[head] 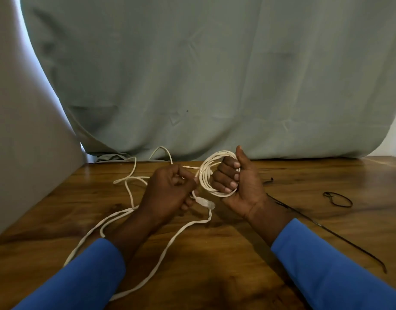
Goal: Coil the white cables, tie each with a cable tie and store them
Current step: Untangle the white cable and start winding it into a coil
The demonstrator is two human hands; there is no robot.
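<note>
Currently right hand (241, 186) grips the coil (202, 176); left hand (170, 191), seemingly pinching loose cable (168, 245), should feed even, untwisted loops.

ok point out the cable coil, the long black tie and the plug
white cable coil (203, 179), head view, left side of loops
long black cable tie (340, 240), head view, mid strap
cable plug (205, 203), head view, its body
</note>
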